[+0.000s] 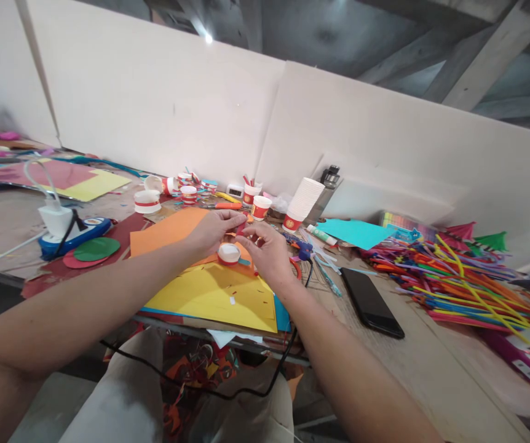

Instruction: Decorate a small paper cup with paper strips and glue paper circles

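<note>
My left hand (213,231) and my right hand (268,251) meet over the middle of the table, fingers pinched together. Between the fingertips is a small red piece (241,227), seemingly paper, partly covered by the fingers. Just below them lies a short, cut-down white paper cup (229,253) with a bit of blue beside it. Yellow paper sheets (209,295) are spread under the hands, strewn with tiny scraps. Orange paper (163,229) lies under my left wrist. A blue glue gun (302,247) rests to the right of my right hand.
Behind the hands stand paper cups (261,207) and a tall cup stack (302,203). A black phone (372,303) and many coloured pipe cleaners (472,277) lie to the right. At left is a blue power strip (75,238); a black cable (154,369) hangs over my lap.
</note>
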Motion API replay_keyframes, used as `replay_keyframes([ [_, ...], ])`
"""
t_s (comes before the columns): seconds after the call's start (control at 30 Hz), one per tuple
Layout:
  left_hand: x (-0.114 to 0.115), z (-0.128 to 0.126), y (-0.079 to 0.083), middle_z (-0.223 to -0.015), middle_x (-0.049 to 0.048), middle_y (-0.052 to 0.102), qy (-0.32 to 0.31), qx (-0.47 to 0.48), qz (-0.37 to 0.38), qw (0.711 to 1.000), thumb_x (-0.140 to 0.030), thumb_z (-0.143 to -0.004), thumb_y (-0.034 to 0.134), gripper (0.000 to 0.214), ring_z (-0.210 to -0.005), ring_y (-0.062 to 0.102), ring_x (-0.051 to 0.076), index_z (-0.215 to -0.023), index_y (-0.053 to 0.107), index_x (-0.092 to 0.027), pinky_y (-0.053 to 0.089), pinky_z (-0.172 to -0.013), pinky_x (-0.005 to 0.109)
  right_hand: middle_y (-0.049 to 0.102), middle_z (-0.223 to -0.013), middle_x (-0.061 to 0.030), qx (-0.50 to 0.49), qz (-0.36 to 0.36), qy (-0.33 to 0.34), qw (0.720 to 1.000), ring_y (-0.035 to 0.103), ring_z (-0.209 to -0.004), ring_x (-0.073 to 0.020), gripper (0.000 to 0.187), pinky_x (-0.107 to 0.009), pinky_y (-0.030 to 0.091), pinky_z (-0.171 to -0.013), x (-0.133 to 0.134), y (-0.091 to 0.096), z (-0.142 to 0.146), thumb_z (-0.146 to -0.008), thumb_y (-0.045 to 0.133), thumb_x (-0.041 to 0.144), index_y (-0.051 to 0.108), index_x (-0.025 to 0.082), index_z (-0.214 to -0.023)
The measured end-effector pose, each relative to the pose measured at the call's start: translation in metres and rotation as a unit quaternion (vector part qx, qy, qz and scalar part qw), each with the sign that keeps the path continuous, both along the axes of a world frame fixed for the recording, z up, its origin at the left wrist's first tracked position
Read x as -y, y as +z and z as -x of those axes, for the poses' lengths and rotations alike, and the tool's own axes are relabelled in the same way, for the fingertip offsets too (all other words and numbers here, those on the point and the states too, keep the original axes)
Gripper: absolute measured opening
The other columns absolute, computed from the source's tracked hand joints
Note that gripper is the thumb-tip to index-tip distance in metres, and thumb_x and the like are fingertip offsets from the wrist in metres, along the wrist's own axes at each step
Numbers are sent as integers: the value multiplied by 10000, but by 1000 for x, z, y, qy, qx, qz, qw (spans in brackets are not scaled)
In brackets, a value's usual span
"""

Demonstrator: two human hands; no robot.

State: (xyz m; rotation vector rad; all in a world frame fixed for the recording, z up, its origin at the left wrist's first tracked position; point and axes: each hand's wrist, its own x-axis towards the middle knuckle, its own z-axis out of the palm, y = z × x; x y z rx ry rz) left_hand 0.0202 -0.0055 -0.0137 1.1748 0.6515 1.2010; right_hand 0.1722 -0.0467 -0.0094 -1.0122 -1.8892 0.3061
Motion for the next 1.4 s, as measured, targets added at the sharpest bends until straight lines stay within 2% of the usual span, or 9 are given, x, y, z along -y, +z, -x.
replay_keyframes([
  [0.17, 3, -2, 1, -678, 13, 638, 37, -71, -57, 995, -414, -718, 766, 300, -538, 517, 76, -784, 707, -128, 404, -493, 205, 718, -899, -29, -26, -1, 6, 1000, 609, -817, -155, 128, -283, 448, -723, -1, -1, 0, -862, 650, 313, 722, 219, -813],
  [0.33, 11, -2, 8, -626, 4, 614, 60, -136, -85, 985, -385, -745, 719, 268, -494, 489, 70, -731, 693, -119, 398, -484, 215, 719, -823, -20, -62, 22, -1, 998, 604, -758, -160, 136, -283, 440, -672, -4, -4, -2, -847, 666, 329, 729, 219, -795],
  [0.47, 8, -3, 4, -631, 3, 620, 44, -137, -59, 988, -325, -711, 740, 212, -487, 482, 59, -727, 692, -118, 382, -482, 207, 713, -802, -20, -71, 26, -2, 997, 595, -734, -160, 125, -289, 445, -678, -1, -3, -1, -846, 657, 309, 734, 219, -807],
  [0.67, 1, -5, -4, -649, 18, 622, 1, -56, 12, 998, -359, -607, 820, 298, -524, 499, 65, -699, 686, -110, 395, -502, 201, 723, -825, -16, -61, -9, 22, 998, 610, -761, -159, 74, -290, 454, -722, 5, 0, 2, -820, 664, 251, 727, 223, -794],
  [0.83, 3, -6, -2, -632, 12, 610, 2, -64, 15, 998, -334, -605, 817, 286, -502, 470, 52, -705, 693, -97, 372, -487, 194, 713, -806, -14, -86, 23, 31, 996, 608, -741, -152, 82, -281, 452, -706, 6, 0, 3, -818, 658, 270, 713, 211, -806],
  [1.17, 13, -3, 6, -595, 2, 621, 53, -163, -107, 979, -344, -748, 694, 216, -491, 509, 76, -745, 688, -128, 389, -505, 211, 668, -708, 3, -154, 86, -1, 984, 566, -651, -131, 175, -267, 438, -650, 3, 2, 1, -817, 642, 349, 650, 191, -743],
  [1.4, 17, -4, 9, -611, 12, 644, 69, -160, -124, 977, -414, -777, 674, 288, -491, 519, 79, -776, 693, -126, 414, -513, 218, 664, -727, -17, -152, 86, -32, 984, 538, -651, -138, 216, -271, 425, -636, 3, 4, -1, -803, 635, 392, 655, 185, -746],
])
